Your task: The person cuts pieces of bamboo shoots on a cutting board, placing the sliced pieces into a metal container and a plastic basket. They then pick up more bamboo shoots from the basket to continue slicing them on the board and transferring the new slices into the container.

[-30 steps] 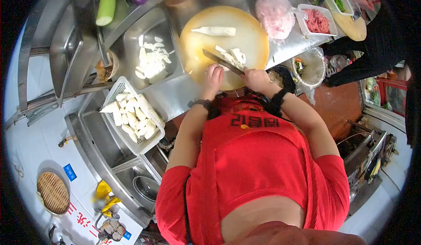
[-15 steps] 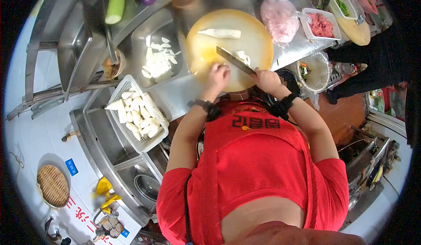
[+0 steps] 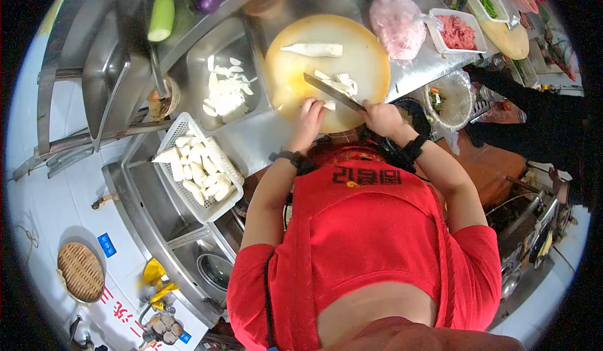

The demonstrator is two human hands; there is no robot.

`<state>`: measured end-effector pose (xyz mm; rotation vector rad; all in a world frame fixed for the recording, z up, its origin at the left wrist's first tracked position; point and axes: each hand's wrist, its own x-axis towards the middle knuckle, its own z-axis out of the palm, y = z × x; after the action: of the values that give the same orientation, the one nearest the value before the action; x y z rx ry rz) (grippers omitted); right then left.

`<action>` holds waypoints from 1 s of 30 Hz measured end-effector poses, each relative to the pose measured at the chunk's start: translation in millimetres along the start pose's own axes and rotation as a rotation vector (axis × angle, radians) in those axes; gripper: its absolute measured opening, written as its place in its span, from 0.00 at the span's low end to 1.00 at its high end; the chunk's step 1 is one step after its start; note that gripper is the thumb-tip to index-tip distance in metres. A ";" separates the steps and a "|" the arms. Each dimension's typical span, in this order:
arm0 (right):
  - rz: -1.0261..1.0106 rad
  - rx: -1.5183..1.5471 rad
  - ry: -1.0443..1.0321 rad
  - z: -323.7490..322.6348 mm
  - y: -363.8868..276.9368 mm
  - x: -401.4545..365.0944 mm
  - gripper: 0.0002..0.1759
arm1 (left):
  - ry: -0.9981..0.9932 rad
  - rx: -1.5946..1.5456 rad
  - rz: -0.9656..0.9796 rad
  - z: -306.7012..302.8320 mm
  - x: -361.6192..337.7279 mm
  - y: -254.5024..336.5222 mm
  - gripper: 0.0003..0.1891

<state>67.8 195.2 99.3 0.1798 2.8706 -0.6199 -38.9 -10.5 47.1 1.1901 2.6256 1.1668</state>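
Note:
My right hand (image 3: pixel 384 120) grips the handle of a kitchen knife (image 3: pixel 334 91), its blade slanting up and left across a round yellowish cutting board (image 3: pixel 286 99). At the blade's near side, my left hand (image 3: pixel 308 125) has curled fingers against a small piece of white stem vegetable (image 3: pixel 330 104). Several cut white pieces (image 3: pixel 342 82) lie just beyond the blade. A longer peeled white stem (image 3: pixel 314 49) rests at the far part of the board. To the left, a metal tray (image 3: pixel 254 68) holds a heap of white slices (image 3: pixel 229 88).
Left of the tray, a white basket (image 3: pixel 235 194) holds several white stems above a sink (image 3: pixel 151 194). Right of the board are a pink plastic bag (image 3: pixel 397 27), a tray of minced meat (image 3: pixel 456 32) and a lined bin (image 3: pixel 455 103). Another person's dark-clothed legs (image 3: pixel 534 115) are at right.
More cut pieces show beyond the knife, and a small piece is now visible at my left fingertips. The blade has shifted slightly left and nearer. The other person at right has changed position.

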 end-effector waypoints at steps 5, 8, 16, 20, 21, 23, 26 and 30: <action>0.049 0.019 -0.050 -13.0 -16.7 2.4 0.15 | 0.055 0.024 0.069 17.6 -1.1 -12.9 0.09; 0.059 -0.068 -0.087 6.3 -9.7 8.1 0.15 | 0.089 -0.003 0.119 24.4 -1.8 -23.4 0.08; 0.032 -0.070 -0.087 -1.0 -16.1 7.1 0.16 | 0.185 0.080 0.216 21.6 0.8 -17.5 0.07; 0.003 -0.084 -0.060 3.4 -10.6 12.8 0.16 | 0.141 0.097 0.195 12.2 0.5 -11.0 0.07; 0.001 -0.085 -0.057 -1.8 -12.5 12.8 0.16 | 0.144 0.093 0.189 12.9 1.0 -10.9 0.06; -0.003 -0.106 -0.081 -14.2 -15.9 10.0 0.16 | 0.149 0.084 0.177 15.8 1.3 -11.3 0.06; 0.009 -0.076 -0.087 -7.4 -18.8 8.1 0.16 | 0.178 0.071 0.180 20.4 -1.0 -14.0 0.06; 0.017 -0.079 -0.074 8.2 -11.7 14.1 0.16 | 0.187 0.088 0.194 15.6 3.0 -11.5 0.06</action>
<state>53.6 182.3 93.5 0.1658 2.8127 -0.4980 -43.4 -3.7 29.3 1.4477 2.7740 1.2629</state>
